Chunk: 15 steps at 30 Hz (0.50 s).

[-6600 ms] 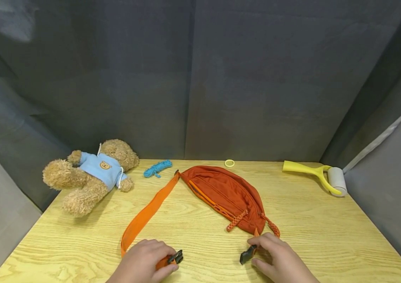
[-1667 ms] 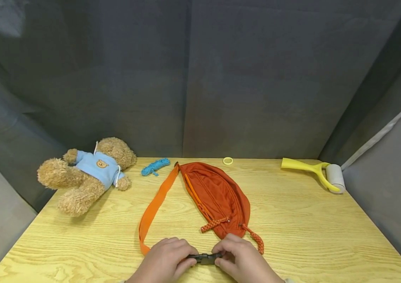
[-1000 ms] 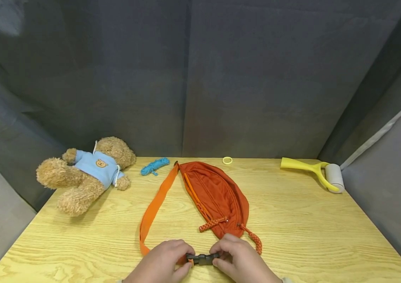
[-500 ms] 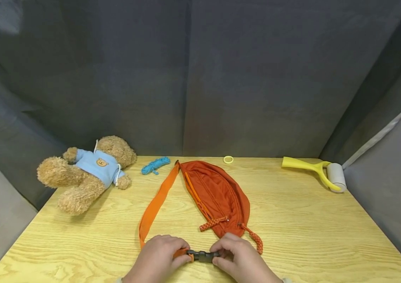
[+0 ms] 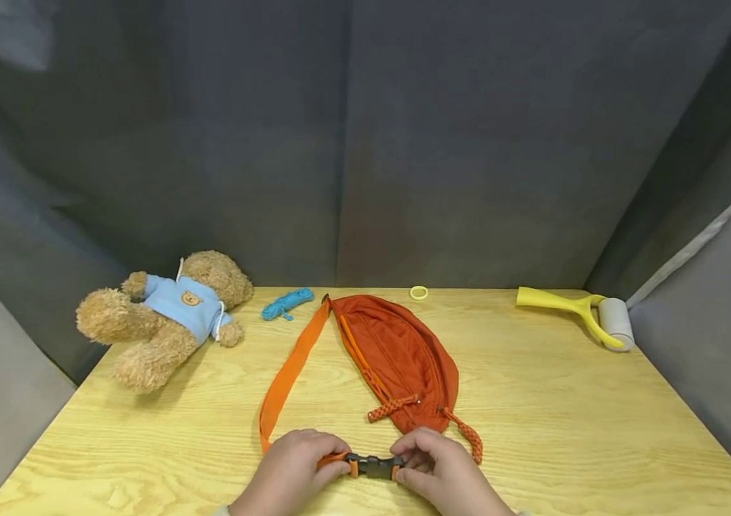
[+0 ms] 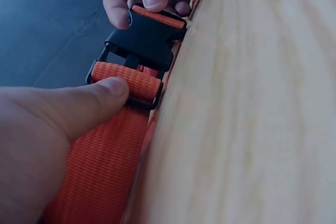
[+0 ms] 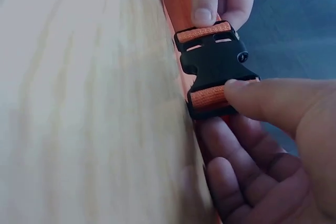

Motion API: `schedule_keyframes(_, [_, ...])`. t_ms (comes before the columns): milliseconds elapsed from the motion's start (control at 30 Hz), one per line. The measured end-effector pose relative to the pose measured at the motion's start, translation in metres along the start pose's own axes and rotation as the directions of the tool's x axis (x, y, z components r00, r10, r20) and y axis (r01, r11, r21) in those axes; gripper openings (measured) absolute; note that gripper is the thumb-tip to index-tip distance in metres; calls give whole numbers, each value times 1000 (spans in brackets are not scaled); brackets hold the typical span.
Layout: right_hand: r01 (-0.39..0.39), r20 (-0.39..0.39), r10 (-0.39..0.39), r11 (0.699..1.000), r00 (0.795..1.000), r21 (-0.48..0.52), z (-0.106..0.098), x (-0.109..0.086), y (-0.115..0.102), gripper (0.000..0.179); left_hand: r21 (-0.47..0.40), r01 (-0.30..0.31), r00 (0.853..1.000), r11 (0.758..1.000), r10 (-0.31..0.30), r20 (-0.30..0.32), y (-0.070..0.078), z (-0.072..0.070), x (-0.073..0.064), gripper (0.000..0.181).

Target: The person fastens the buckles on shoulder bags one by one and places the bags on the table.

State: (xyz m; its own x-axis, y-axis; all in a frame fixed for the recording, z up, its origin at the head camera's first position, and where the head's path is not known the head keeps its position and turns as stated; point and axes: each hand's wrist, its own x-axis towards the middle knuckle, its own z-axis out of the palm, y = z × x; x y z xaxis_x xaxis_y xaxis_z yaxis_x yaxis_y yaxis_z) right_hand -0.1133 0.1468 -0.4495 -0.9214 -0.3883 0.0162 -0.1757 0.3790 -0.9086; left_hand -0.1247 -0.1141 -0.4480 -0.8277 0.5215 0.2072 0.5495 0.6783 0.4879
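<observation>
A red waist bag (image 5: pixel 398 358) lies mid-table with its orange strap (image 5: pixel 288 376) looping down its left side. At the near edge, the two halves of its black side-release buckle (image 5: pixel 378 467) are joined. My left hand (image 5: pixel 294 466) pinches the strap webbing at the buckle's left end; in the left wrist view its thumb (image 6: pixel 110 93) presses on the webbing loop. The right hand (image 5: pixel 446 469) grips the other end, thumb on top and fingers beneath, as the right wrist view shows with the buckle (image 7: pixel 218 61). Two braided zipper pulls (image 5: pixel 394 407) hang from the bag.
On the left lies a teddy bear (image 5: pixel 172 315) in a blue top. A blue cord bundle (image 5: pixel 288 304) and a small yellow ring (image 5: pixel 418 292) are near the back curtain (image 5: pixel 365 143). A yellow-handled lint roller (image 5: pixel 578 312) lies at the back right.
The buckle halves, apart 6.6 seconds ago, are now joined, and the bag's lower end has swung left. More recently, my left fingers have slid back from the buckle onto the webbing.
</observation>
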Motion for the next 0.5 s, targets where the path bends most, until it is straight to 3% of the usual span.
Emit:
schedule_keyframes(200, [-97,-16,99,992,995,80,0,0,2,23,-40,-1,1000,999,1,-5,-2,2,-4,16])
schedule_keyframes(500, [-99,24,97,991,995,94,-3,1,6,13,-70,-24,999,997,21,-36,-3,4,-7,11])
